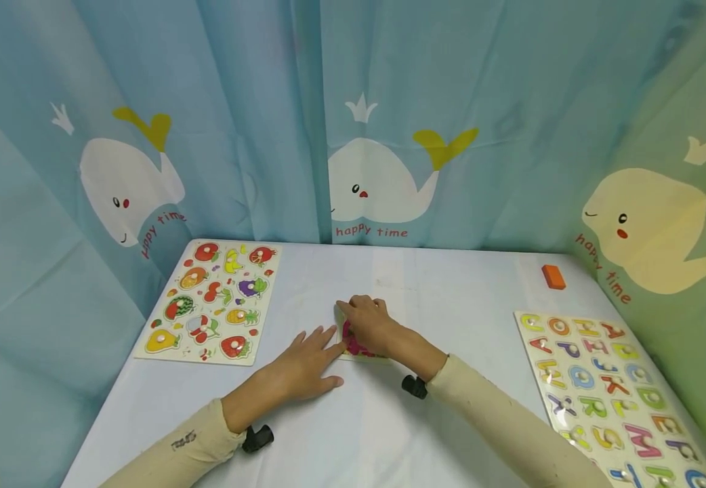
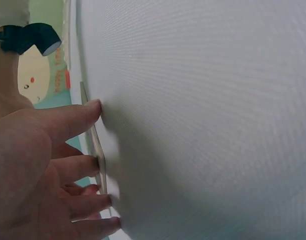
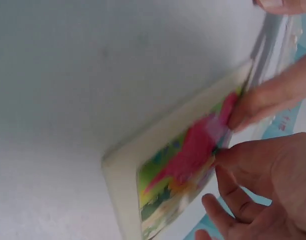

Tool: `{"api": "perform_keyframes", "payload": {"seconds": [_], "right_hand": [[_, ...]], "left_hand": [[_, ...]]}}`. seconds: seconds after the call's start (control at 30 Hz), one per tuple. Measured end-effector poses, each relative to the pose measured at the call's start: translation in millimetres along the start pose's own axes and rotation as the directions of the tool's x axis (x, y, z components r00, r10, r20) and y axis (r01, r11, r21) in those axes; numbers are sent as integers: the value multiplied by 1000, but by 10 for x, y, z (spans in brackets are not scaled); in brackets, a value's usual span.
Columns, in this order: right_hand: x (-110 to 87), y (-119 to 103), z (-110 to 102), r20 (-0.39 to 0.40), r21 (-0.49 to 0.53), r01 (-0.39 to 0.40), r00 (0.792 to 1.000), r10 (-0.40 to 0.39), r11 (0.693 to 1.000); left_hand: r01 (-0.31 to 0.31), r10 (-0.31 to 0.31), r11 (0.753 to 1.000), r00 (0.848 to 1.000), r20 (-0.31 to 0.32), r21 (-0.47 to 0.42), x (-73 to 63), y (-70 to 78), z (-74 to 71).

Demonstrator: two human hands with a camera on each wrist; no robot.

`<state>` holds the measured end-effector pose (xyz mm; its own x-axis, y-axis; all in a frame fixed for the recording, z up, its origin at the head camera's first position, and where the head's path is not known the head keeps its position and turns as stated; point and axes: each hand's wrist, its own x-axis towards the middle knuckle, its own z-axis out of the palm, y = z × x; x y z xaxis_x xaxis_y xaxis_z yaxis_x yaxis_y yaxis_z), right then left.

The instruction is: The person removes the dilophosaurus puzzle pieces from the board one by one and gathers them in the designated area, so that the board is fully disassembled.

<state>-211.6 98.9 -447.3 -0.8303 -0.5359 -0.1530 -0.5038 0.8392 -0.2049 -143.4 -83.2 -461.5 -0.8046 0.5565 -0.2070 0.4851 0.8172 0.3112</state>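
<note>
A small picture puzzle board (image 3: 193, 150) with a pink dinosaur and a pale frame lies flat on the white table. Over its picture is my right hand (image 1: 370, 324); in the right wrist view its thumb and forefinger (image 3: 243, 155) meet at the pink shape, pinching a small puzzle piece mostly hidden by the fingertips. My left hand (image 1: 307, 366) lies at the board's left edge, fingers spread. One left finger (image 3: 273, 97) reaches onto the pink shape, while the left thumb (image 2: 85, 112) stays off the board, low over the cloth.
At the back left lies a fruit peg puzzle (image 1: 209, 305). An alphabet peg puzzle (image 1: 609, 393) lies at the right, with an orange block (image 1: 553, 276) behind it. A blue whale-print curtain (image 1: 255, 122) closes off the back and sides. Black wrist cameras (image 1: 258, 439) sit under both wrists.
</note>
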Motion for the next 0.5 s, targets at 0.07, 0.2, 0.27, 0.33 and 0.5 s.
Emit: {"api": "perform_keyframes", "payload": {"seconds": [0.07,0.2,0.27,0.33,0.5], "right_hand": [[-2,-7,3,4,-15,12,1000,-12,1000],[-22,1,4,-49,-27,3,999,-4,1000],[-35,21,0,-82,-25,-11,997,9,1000],[-51,52,-4,-106,-27,-19,994,16,999],[-74,109,0,-147,-23,-16,989,12,1000]], "left_hand": [[1,-1,1000,1000,1,7,0,-1,7],[-1,1,1000,1000,-1,9,-4,-9,13],[-1,1,1000,1000,-3,5,-8,-10,9],[1,-1,1000,1000,-6,3,-9,-7,8],[7,-7,1000,1000,-4,4,-9,-7,10]]}}
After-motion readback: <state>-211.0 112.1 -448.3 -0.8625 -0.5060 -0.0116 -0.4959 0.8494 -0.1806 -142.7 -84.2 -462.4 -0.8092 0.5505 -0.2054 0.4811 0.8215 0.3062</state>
